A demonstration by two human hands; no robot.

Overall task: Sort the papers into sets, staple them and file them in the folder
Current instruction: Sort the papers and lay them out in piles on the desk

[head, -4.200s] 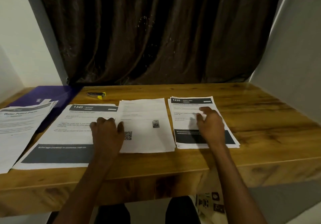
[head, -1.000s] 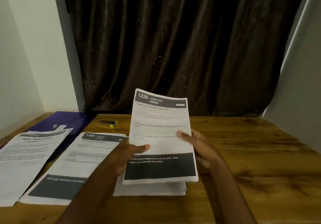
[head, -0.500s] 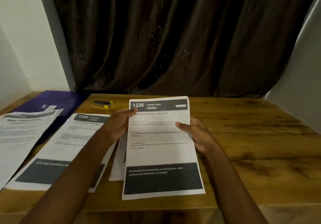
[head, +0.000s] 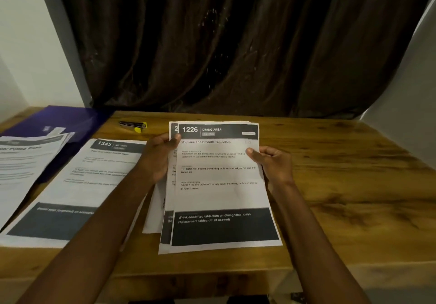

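Two hands hold the 1226 set (head: 219, 185) mid-bench (head: 342, 185), long axis running away from the person, header at the far end, dark footer nearest. Left hand (head: 158, 160) has its grip pinching the top-left edge, thumb on the header. Right hand (head: 271, 164) pinches the right edge, thumb on top. Top sheet sits offset right, a second sheet's left margin showing beneath. Lower end seems to rest on the bench, hard to tell. Another sheet (head: 153, 209) lies partly under the set. 1345 set (head: 77, 185) lies flat to the left, same orientation, tilted slightly. Third stack (head: 21, 169) far left overlaps the purple folder (head: 70, 119). Stapler (head: 133, 125) lies at the back, well apart.
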